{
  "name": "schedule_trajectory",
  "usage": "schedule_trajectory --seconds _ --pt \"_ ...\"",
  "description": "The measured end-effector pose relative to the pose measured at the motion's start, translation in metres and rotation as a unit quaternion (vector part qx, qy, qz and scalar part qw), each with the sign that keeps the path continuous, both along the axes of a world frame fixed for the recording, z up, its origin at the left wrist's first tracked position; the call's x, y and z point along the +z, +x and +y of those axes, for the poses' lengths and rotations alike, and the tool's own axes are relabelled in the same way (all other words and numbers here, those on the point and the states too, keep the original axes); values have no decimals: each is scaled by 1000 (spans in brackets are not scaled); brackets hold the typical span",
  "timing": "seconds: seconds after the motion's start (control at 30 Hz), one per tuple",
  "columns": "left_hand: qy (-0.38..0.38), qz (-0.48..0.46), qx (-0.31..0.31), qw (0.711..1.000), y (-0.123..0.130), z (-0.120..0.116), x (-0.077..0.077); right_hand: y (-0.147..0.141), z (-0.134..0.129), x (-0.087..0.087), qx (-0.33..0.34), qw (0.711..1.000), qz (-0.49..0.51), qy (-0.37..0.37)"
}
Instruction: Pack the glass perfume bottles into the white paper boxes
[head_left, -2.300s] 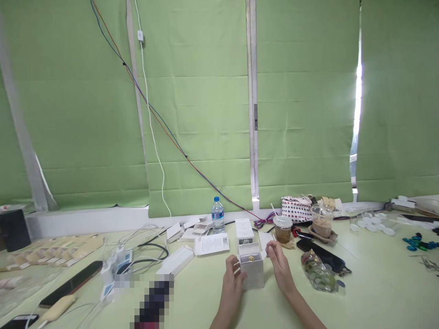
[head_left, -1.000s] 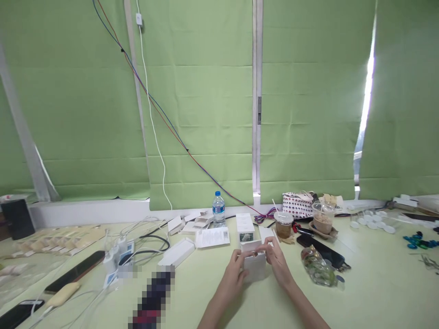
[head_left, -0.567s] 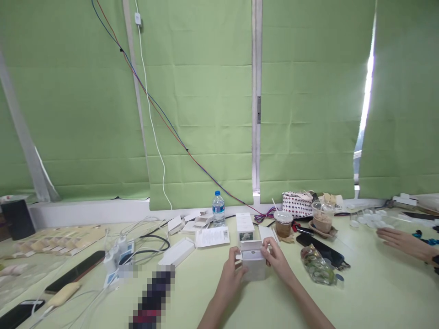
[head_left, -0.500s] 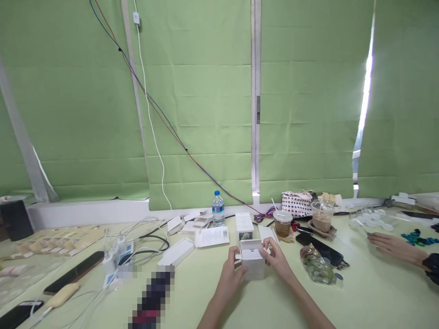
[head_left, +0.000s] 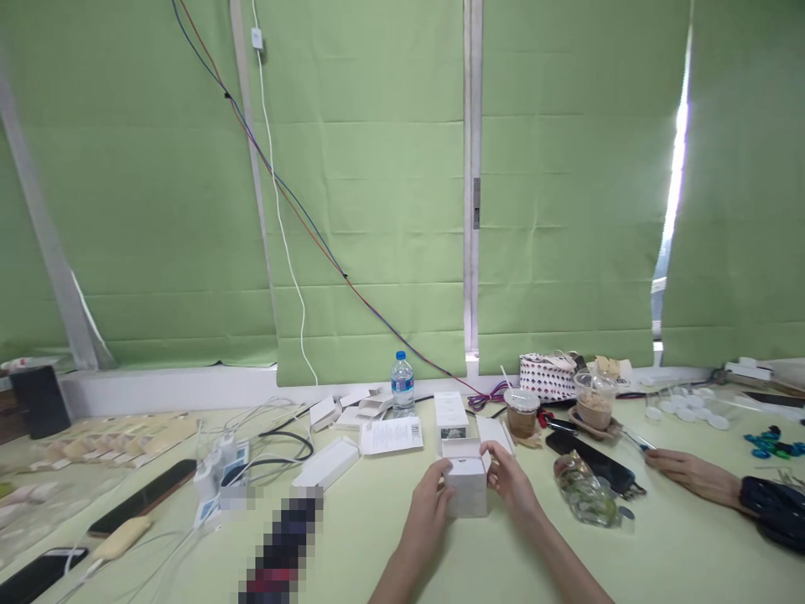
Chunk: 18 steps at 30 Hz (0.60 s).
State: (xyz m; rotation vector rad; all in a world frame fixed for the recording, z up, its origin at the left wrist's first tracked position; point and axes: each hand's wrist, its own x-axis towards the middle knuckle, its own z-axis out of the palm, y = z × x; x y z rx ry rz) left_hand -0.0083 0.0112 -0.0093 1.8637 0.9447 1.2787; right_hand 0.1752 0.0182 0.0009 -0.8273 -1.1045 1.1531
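Carton (head_left: 466, 495): on the table (head_left: 352, 554), between the left hand (head_left: 429, 501), against its left side, and the right hand (head_left: 506, 478), at its upper right corner
Behind the carton: another carton (head_left: 450, 417); water bottle (head_left: 402, 387) to that one's left, leaflet (head_left: 391, 435) before the bottle
Drink cup (head_left: 521, 414): right of the rear carton; patterned pouch (head_left: 546, 376) behind it
Right side: dessert cup (head_left: 594, 408) on a saucer (head_left: 607, 432); co-worker's hand (head_left: 692, 474) farther right
Left side: power bank (head_left: 122, 539) between two phones (head_left: 144, 497)
Backdrop: blinds (head_left: 371, 210) behind everything
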Motion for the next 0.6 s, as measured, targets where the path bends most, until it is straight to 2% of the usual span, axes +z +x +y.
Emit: schedule_trajectory --seconds 0.17,0.37,0.6 --pt "-5 -7 5 1000 3 1 -6 -2 2 -2 -16 1000 21 -7" --pt "-45 -116 36 992 9 -1 -12 0 -1 1 14 1000 -16 3" --pt "1 -36 20 999 3 1 -10 1 1 0 0 994 -88 58"
